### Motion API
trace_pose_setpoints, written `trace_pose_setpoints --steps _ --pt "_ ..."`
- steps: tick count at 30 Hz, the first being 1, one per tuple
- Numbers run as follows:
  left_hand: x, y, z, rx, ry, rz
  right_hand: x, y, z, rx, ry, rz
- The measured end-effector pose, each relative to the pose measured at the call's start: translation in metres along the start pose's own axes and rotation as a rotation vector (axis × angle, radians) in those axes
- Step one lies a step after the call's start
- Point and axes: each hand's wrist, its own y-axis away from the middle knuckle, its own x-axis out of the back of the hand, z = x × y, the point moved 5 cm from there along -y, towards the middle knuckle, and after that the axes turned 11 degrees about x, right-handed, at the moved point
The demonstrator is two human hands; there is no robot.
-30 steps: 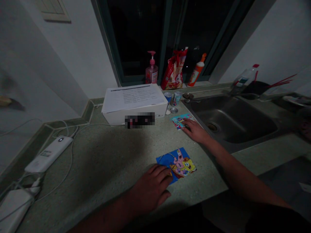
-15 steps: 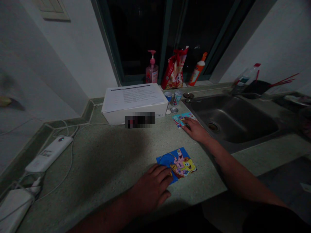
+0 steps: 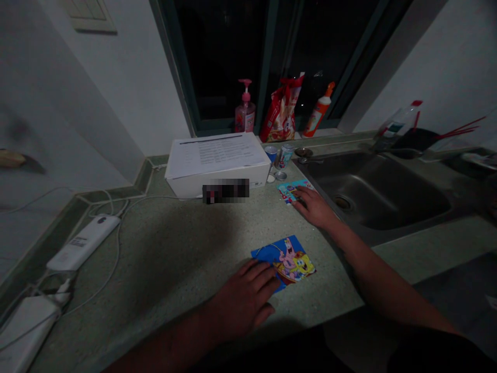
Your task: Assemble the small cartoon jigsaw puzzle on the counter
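Note:
A blue cartoon picture card [image 3: 295, 261], showing a pink starfish and a yellow sponge figure, lies flat on the speckled green counter. My left hand [image 3: 248, 295] rests palm down, its stretched fingers over the card's left edge. Farther off, beside the sink, a light-blue patterned card or packet [image 3: 287, 191] lies on the counter. The fingers of my right hand [image 3: 312, 206] lie flat and slightly spread on it, hiding part of its surface. Neither hand grips anything.
Beyond stands a white box [image 3: 217, 176] with a printed sheet on top. Two cans [image 3: 285, 156] and round lids [image 3: 280, 176] sit beside it. A steel sink [image 3: 392, 191] is at the right. White power banks [image 3: 83, 242] with cables lie left. Bottles and a red bag [image 3: 281, 114] line the windowsill.
The view has shifted very slightly, moving everything a little to the right in the picture. Both hands stay in place on the cards.

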Motion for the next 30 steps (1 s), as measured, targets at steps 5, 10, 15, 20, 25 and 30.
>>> trace_pose_setpoints --steps 5,10,15,20,25,30 --pt "0.002 0.0 -0.006 0.021 -0.005 -0.001 0.015 0.0 -0.017 0.008 -0.028 0.057" --pt "0.013 0.005 -0.025 0.092 -0.044 0.021 0.025 -0.002 -0.057 0.087 -0.135 0.077" --pt "0.033 0.014 -0.049 0.168 -0.06 0.032 0.016 -0.01 -0.115 0.204 -0.261 -0.043" --pt "0.056 0.019 -0.065 0.208 -0.034 0.075 -0.001 -0.029 -0.163 0.258 -0.262 -0.211" --pt "0.065 0.015 -0.084 0.344 -0.094 0.122 -0.006 -0.046 -0.188 0.251 -0.226 -0.281" --pt "0.058 0.018 -0.086 0.298 -0.057 0.27 -0.005 -0.04 -0.185 0.192 -0.233 -0.248"
